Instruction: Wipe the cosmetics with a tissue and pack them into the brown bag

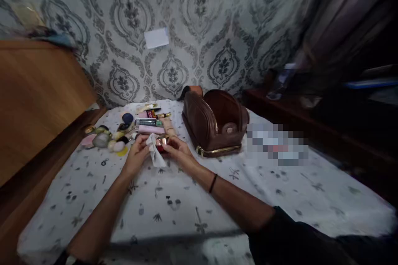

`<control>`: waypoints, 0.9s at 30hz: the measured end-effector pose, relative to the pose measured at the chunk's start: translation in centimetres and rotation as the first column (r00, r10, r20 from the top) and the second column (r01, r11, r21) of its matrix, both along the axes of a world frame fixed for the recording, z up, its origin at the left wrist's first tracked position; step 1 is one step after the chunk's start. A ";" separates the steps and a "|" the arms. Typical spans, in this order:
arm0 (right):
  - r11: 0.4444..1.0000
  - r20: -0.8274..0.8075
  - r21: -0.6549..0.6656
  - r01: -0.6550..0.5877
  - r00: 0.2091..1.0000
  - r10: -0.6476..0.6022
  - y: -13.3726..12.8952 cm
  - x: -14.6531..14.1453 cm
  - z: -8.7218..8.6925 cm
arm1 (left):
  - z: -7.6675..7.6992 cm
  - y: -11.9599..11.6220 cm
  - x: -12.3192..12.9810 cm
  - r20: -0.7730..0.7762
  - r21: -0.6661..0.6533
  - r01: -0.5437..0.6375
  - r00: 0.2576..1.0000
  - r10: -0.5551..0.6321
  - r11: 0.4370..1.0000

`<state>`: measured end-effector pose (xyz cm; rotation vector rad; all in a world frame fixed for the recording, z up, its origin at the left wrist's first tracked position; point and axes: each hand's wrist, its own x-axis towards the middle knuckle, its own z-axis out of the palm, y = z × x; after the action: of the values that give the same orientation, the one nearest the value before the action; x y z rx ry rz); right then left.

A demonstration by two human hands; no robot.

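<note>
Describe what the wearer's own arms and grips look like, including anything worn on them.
The left grip and right grip are both bare, without gloves. A thin dark band circles the right forearm near the wrist, and a black sleeve covers that arm higher up. Something dark edges the left arm at the picture's bottom; I can't tell what.

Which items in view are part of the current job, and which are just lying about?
In the job:
- white cloth, in the left hand
- small red case, in the right hand
- probably the cosmetics and open brown zip bag

Apparently just lying about:
- pixelated item right of the bag
- bottle at far right
</note>
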<state>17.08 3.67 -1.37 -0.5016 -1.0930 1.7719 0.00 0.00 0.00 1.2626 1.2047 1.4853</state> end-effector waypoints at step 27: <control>0.960 0.129 -0.169 -0.224 0.960 0.247 -0.7 -0.2 -0.2 | 1.5 -2.1 1.2 -0.344 0.143 0.211 0.927 -0.151 0.967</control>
<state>16.88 2.93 -1.55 -0.6260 -1.1639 2.0667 1.22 -2.06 1.47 1.7511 1.1445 1.2997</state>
